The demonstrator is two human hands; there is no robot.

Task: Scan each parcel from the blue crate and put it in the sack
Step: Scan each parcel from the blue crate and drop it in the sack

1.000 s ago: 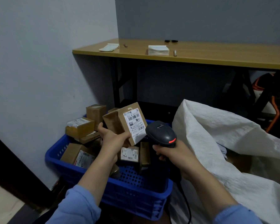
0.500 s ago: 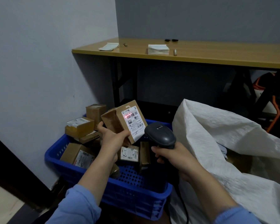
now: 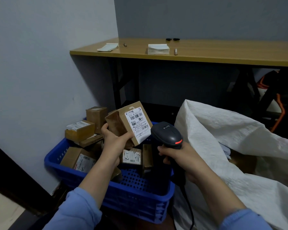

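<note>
parcel (image 3: 123, 125), a brown cardboard box, is held up above the blue crate (image 3: 136, 205) by the left hand (image 3: 116, 141), with the thumb on the front edge and the fingers curled round the back. its white label (image 3: 137, 125) is tilted and faces the camera, barcodes showing. the right hand (image 3: 176, 156) is wrapped tight round the handle of a black scanner (image 3: 167, 134). the scanner's head is just beside the parcel's lower right corner, and a red light glows at its back. a black cable (image 3: 190, 211) hangs from the handle.

more boxes lie piled in the crate, mostly at its left and far side. one under the held parcel is marked "3-2" (image 3: 132, 156). the white sack (image 3: 231, 135) stands open just right of the crate, its rim folded over. behind is a wooden table (image 3: 223, 58) with two stacks of paper (image 3: 158, 49) and a pen (image 3: 175, 51) on it.
</note>
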